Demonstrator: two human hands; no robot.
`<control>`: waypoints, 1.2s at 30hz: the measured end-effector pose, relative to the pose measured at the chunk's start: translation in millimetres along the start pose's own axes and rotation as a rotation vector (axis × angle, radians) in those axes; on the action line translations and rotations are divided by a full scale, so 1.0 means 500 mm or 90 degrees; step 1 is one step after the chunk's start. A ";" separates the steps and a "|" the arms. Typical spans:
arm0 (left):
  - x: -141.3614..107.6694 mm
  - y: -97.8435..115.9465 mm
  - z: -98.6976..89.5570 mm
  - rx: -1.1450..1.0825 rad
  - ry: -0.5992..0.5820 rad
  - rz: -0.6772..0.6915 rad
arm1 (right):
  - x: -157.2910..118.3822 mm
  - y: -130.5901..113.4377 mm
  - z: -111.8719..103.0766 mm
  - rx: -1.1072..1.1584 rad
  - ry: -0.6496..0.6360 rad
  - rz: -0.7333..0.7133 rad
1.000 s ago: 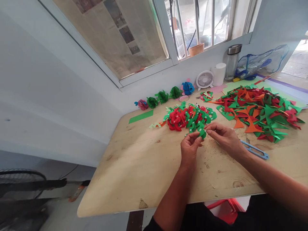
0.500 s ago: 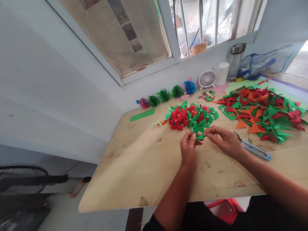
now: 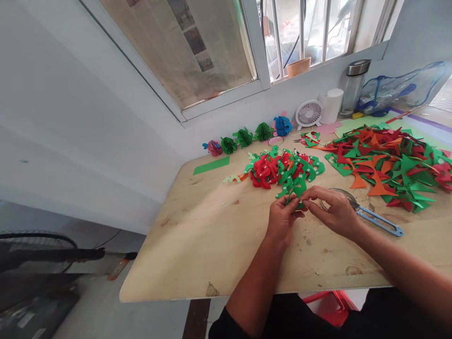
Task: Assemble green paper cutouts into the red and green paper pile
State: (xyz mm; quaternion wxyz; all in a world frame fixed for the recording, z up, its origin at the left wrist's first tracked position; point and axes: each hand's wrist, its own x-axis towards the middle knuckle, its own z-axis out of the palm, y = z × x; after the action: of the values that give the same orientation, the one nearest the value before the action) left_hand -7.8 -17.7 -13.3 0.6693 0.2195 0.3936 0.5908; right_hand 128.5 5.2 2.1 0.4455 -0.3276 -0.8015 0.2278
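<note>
Green curved paper cutout [image 3: 300, 186] is being pinched by left hand [image 3: 281, 217] and right hand [image 3: 334, 211] at near edge of red-and-green cut-paper heap [image 3: 265, 172]; print on tan window paper [image 3: 226, 47] behind heap is appearing illegibly blurred.

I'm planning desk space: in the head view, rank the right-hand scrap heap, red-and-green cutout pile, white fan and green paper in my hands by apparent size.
1. Scrap heap
2. Cutout pile
3. White fan
Unranked: green paper, since the fingers partly hide it.
</note>
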 end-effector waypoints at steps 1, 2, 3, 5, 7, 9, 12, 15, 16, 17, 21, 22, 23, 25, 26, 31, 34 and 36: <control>0.000 0.001 0.000 0.000 0.000 -0.003 | 0.001 0.000 0.000 0.000 0.005 -0.004; 0.000 0.001 0.000 0.002 0.000 -0.004 | 0.001 0.000 -0.001 0.000 0.012 -0.007; -0.001 0.002 0.001 0.007 0.002 -0.004 | 0.002 0.000 -0.001 0.000 0.019 -0.009; -0.002 0.004 0.002 0.025 0.008 -0.002 | 0.004 0.000 -0.003 -0.004 0.033 -0.003; -0.003 0.005 0.003 0.047 0.017 0.002 | 0.005 0.002 -0.004 -0.016 0.044 0.016; -0.002 0.004 0.003 0.068 0.023 0.007 | 0.006 0.004 -0.005 -0.034 0.049 0.034; 0.000 0.001 0.000 0.090 0.021 0.006 | 0.004 0.008 -0.004 -0.069 0.043 0.043; 0.003 -0.002 -0.005 0.109 0.011 -0.001 | 0.001 0.012 -0.003 -0.104 0.033 0.036; 0.004 -0.002 -0.006 0.114 0.009 -0.003 | -0.001 0.013 -0.002 -0.113 0.031 0.032; 0.004 -0.002 -0.007 0.115 0.006 -0.005 | -0.002 0.014 -0.001 -0.121 0.029 0.028; 0.003 0.002 -0.009 0.098 -0.007 -0.025 | -0.006 0.018 0.001 -0.138 0.027 0.023; 0.003 0.002 -0.010 0.092 -0.010 -0.032 | -0.006 0.018 0.002 -0.139 0.028 0.023; 0.002 0.003 -0.010 0.089 -0.011 -0.038 | -0.006 0.019 0.002 -0.139 0.029 0.022; 0.002 0.004 -0.011 0.086 -0.012 -0.044 | -0.006 0.020 0.002 -0.141 0.029 0.019; 0.002 0.004 -0.011 0.087 -0.015 -0.044 | -0.006 0.020 0.002 -0.145 0.029 0.017; 0.002 0.005 -0.010 0.080 -0.026 -0.040 | -0.006 0.022 0.001 -0.159 0.023 0.016; 0.001 0.006 -0.010 0.065 -0.018 -0.056 | -0.006 0.022 0.001 -0.159 0.021 0.015; 0.001 0.007 -0.010 0.060 -0.017 -0.063 | -0.006 0.020 0.001 -0.161 0.023 0.014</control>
State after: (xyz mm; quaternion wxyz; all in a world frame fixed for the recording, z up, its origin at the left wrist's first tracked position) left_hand -14.2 -17.1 -13.8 0.6916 0.2393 0.4224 0.5348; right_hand 132.6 10.0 -6.4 0.4126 -0.3942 -0.8118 0.1235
